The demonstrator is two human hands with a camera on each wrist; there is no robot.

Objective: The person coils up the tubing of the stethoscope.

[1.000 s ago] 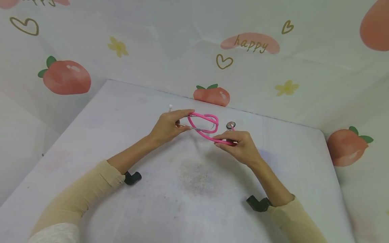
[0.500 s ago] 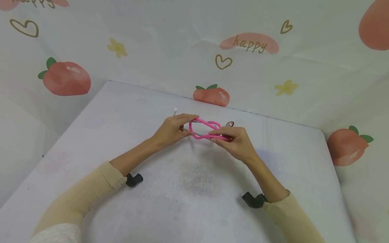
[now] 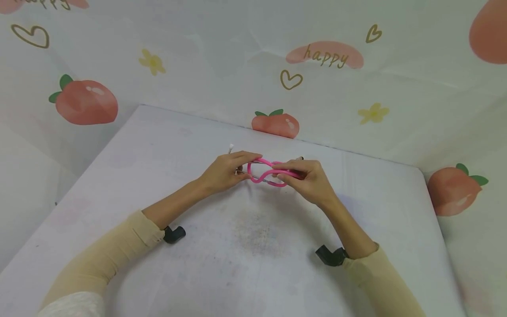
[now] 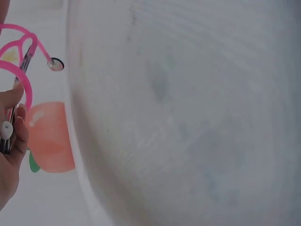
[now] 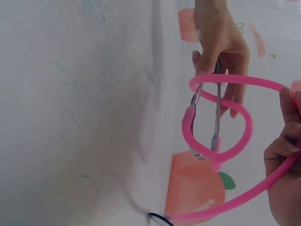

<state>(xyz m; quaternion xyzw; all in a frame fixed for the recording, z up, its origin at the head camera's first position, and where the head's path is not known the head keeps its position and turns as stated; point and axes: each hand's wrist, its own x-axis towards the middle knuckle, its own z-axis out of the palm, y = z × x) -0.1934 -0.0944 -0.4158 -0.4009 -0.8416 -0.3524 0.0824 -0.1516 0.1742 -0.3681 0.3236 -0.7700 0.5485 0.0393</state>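
A pink stethoscope point(image 5: 244, 127) is held between both hands above the table. My left hand point(image 3: 222, 172) grips its metal ear tubes, and a white ear tip point(image 3: 231, 146) sticks up behind the knuckles. My right hand point(image 3: 310, 178) pinches the pink tubing, which loops around the ear tubes near the left fingers. In the right wrist view the tubing runs from the right fingers point(image 5: 282, 148) down toward the round chest piece point(image 5: 160, 219). The left wrist view shows that chest piece point(image 4: 56, 64) dangling from the tube. In the head view it is mostly hidden behind the right hand.
A white-covered table point(image 3: 190, 273) with a greyish stain lies under both arms. Its back edge meets a white cloth printed with peaches point(image 3: 276, 125), hearts and flowers. A black elbow-shaped piece point(image 3: 174, 234) sits by the left cuff, another black piece point(image 3: 331, 255) by the right.
My right hand has moved left and slightly up, bringing its tubing over the ear tubes. The left hand has shifted slightly right and down. The chest piece has slipped mostly out of the head view.
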